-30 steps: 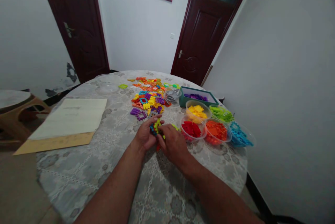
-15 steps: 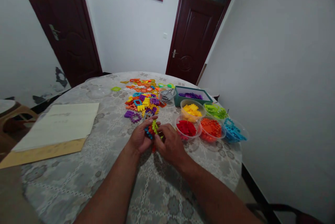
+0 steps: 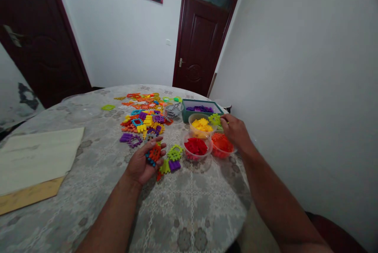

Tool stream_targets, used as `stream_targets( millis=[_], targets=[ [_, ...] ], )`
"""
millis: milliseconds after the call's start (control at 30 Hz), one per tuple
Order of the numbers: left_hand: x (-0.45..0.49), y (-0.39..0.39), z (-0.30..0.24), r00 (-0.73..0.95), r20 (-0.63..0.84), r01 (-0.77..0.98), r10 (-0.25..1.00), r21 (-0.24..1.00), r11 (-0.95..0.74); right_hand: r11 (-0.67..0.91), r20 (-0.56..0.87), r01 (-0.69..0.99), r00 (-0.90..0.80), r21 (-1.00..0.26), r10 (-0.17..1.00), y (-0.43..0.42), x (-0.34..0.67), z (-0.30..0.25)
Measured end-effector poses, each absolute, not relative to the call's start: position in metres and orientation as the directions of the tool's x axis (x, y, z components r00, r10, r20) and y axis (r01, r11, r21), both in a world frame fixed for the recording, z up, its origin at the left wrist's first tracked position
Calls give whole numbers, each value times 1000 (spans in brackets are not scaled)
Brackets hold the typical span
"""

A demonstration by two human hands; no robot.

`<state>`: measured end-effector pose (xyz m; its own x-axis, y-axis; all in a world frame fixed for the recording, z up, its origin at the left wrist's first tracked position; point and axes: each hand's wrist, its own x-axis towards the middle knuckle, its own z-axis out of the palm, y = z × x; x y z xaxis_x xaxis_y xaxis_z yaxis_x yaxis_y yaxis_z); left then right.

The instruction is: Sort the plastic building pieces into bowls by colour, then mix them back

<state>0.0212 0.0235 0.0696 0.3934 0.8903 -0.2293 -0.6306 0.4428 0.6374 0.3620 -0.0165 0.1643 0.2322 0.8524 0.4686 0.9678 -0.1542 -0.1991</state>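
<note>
My left hand (image 3: 143, 163) rests palm up on the table and cups a small cluster of joined pieces (image 3: 153, 154), orange and blue. Beside it on the cloth lie a green piece (image 3: 175, 152), a purple piece (image 3: 174, 165) and another green one. My right hand (image 3: 235, 130) is out over the tubs at the right and pinches a green gear-shaped piece (image 3: 214, 119) between its fingertips, above the yellow tub (image 3: 201, 125) and the orange tub (image 3: 221, 144). A red tub (image 3: 196, 146) stands between my two hands.
A heap of loose coloured pieces (image 3: 144, 115) covers the far middle of the round table (image 3: 189, 205). A teal box (image 3: 201, 109) with purple pieces and a small clear tub (image 3: 173, 110) stand behind the tubs. Cream paper on brown cardboard (image 3: 32, 158) lies at the left. The wall is close on the right.
My right hand left the cluster, reached right over the tubs and now holds a green piece. The left hand keeps the cluster. The view has swung to the right.
</note>
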Motion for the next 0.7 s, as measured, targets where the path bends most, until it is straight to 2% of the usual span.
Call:
stream_targets(
  millis=[67,133,267,367,600,667,700],
  targets=[
    [22,24,69,387,-238,-624,891,643,443,-351,383,935,341,-46,858,-6,396,170],
    [22,24,69,380,-249,-615,891,651,444,-452,317,892,418,36,851,1,422,171],
    [20,25,69,366,-250,-606,896,666,434,-509,258,858,478,72,840,7,451,164],
    [20,25,69,364,-249,-604,897,670,431,-536,265,840,500,80,824,5,458,160],
    [21,23,70,385,-249,-603,889,661,447,-495,374,867,441,59,816,-7,439,161],
    [22,21,70,410,-230,-616,883,643,454,-376,419,927,338,9,843,-9,417,155],
    [22,20,71,425,-218,-624,879,632,459,-267,446,963,254,-36,858,-11,403,150]
  ],
)
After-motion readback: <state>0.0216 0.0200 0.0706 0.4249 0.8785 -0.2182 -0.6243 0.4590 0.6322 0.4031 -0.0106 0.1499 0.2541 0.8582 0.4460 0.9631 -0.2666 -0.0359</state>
